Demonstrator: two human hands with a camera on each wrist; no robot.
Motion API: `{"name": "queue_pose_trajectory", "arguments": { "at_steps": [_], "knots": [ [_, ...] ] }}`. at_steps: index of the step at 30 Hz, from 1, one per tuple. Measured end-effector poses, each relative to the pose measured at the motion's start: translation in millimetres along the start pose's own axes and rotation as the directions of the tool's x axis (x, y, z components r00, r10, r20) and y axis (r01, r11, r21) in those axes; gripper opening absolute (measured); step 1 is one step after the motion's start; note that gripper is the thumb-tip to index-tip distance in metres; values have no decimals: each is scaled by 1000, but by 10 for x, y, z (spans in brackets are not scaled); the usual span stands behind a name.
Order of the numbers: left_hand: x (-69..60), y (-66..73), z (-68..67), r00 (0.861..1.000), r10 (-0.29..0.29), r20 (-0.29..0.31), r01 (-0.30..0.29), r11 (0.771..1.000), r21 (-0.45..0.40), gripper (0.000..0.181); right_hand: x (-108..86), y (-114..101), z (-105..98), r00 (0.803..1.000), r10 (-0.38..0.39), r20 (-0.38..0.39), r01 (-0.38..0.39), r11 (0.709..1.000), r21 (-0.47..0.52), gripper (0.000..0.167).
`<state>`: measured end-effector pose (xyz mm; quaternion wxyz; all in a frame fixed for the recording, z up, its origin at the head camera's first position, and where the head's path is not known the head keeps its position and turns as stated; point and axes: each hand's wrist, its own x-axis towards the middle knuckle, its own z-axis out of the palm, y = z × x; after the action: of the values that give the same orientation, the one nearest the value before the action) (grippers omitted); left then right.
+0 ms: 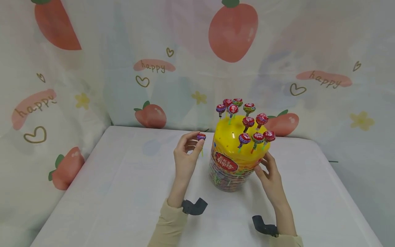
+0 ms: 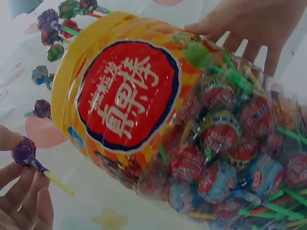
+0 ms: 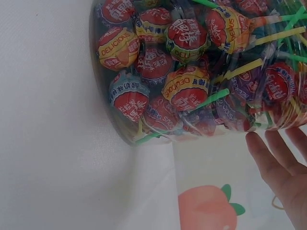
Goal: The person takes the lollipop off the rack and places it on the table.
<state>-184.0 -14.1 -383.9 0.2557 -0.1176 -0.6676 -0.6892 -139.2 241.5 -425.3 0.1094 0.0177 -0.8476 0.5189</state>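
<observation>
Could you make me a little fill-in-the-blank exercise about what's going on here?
1. A small, round, purple-wrapped lollipop is pinched by the person's ____ grip.
2. The round plastic lid of the clear, cylindrical plastic jar is coloured ____.
3. The pale, fruit-printed fabric backdrop repeats the English word ____.

Missing words: left; yellow; happy.

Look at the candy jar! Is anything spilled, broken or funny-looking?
Nothing looks spilled or broken. The only slightly messy bit: the lollipops sticking up from the yellow lid of the jar stand at different angles. Another lollipop is off the lid, but the left hand is pinching it.
</observation>
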Motion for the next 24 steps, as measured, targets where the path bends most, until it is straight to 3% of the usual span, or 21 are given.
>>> {"name": "queue_pose_trajectory", "arguments": {
  "at_steps": [10, 17, 24],
  "knots": [
    [42, -148, -70, 994, -106, -10, 106, 993, 60, 31, 24, 31, 14, 1000, -3, 2, 3, 1000, -25, 62],
    [59, 4, -99, 988, -156, -4, 156, 985, 72, 28, 24, 17, 5, 1000, 6, 2, -6, 1000, -22, 62],
    [85, -181, -123, 981, -195, -22, 196, 977, 88, 25, 9, 5, -9, 1000, 1, -4, -1, 1000, -20, 62]
  ]
}}
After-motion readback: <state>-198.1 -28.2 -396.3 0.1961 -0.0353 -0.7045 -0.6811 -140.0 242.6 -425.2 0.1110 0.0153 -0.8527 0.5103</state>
